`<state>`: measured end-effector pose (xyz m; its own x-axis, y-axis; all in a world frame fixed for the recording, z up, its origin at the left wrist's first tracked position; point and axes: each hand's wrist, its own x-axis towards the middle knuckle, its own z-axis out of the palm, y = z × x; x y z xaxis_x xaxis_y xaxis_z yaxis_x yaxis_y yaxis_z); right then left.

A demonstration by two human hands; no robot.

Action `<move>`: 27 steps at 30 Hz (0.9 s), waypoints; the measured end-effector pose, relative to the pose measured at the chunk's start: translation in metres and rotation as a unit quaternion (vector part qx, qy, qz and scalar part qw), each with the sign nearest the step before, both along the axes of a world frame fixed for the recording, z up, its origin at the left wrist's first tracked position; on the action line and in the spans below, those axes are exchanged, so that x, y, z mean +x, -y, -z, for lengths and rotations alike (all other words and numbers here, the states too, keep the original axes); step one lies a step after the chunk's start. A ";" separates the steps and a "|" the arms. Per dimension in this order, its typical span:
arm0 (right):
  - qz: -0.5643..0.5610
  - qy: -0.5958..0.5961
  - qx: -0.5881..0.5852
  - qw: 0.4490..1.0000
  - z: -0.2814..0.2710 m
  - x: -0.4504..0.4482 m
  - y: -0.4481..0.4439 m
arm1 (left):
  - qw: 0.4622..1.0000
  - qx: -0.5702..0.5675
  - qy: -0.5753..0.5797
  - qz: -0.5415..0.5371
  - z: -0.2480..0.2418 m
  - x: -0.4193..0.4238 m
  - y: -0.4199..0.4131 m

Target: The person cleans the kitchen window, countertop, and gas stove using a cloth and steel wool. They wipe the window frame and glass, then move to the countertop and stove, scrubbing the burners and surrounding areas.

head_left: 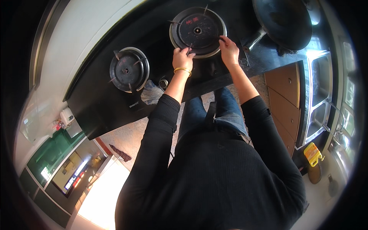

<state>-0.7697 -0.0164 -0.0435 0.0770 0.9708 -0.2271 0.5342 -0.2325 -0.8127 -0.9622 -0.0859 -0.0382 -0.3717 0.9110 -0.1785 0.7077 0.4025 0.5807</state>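
Both hands are at the near side of the large gas burner (197, 28), a dark round plate in a steel rim with red writing on it. My left hand (182, 57), with a gold-coloured bangle at the wrist, pinches an upright metal pan-support prong (189, 47) at the rim. Across from it, my right hand (230, 52) has its thumb and fingers closed on another dark prong (220, 38) at the right edge. Two further prongs stand at the burner's far side. Whether the support ring is lifted or seated, I cannot tell.
A smaller burner (126, 71) sits to the left. A grey cloth (151, 93) lies by a control knob (163, 83). At the upper right, a wok (283, 24) rests with its handle towards me. A steel double sink (319, 77) and a yellow jug (313, 154) are further right.
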 end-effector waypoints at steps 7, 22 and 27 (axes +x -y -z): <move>0.046 -0.056 0.046 0.996 -0.005 -0.004 -0.006 | 0.988 0.150 0.017 0.030 -0.012 -0.002 -0.002; -0.377 -0.184 0.156 0.894 -0.101 -0.146 0.097 | 0.754 0.324 0.408 -0.400 -0.082 -0.223 0.216; -0.244 -0.099 -0.009 0.965 -0.034 -0.063 0.114 | 0.748 0.293 0.239 -0.545 -0.049 -0.298 0.311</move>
